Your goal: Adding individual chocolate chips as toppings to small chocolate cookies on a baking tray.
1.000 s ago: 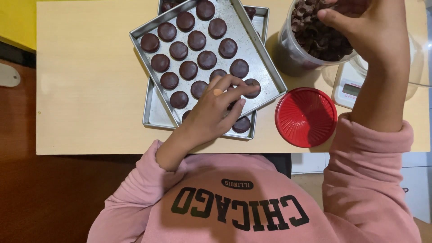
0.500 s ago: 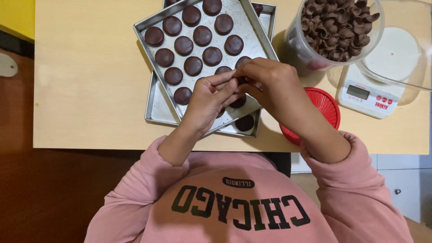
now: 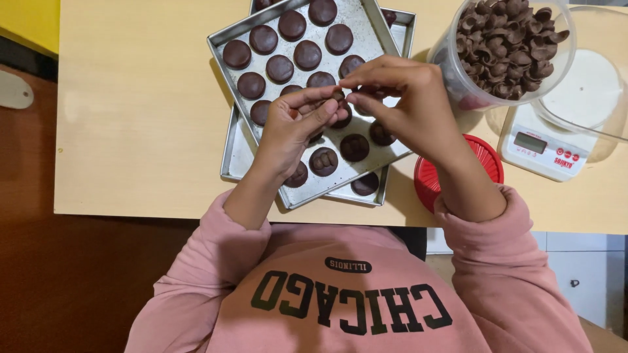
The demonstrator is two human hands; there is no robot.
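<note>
Chocolate piece, small, dark brown and curled, sits pinched between fingertips of the left hand and right hand, just above the metal tray of round, glossy chocolate discs on the counter.

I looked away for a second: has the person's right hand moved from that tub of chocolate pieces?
Yes. The right hand has left the clear tub and now sits over the metal tray, meeting the left hand around a small chocolate piece.
</note>
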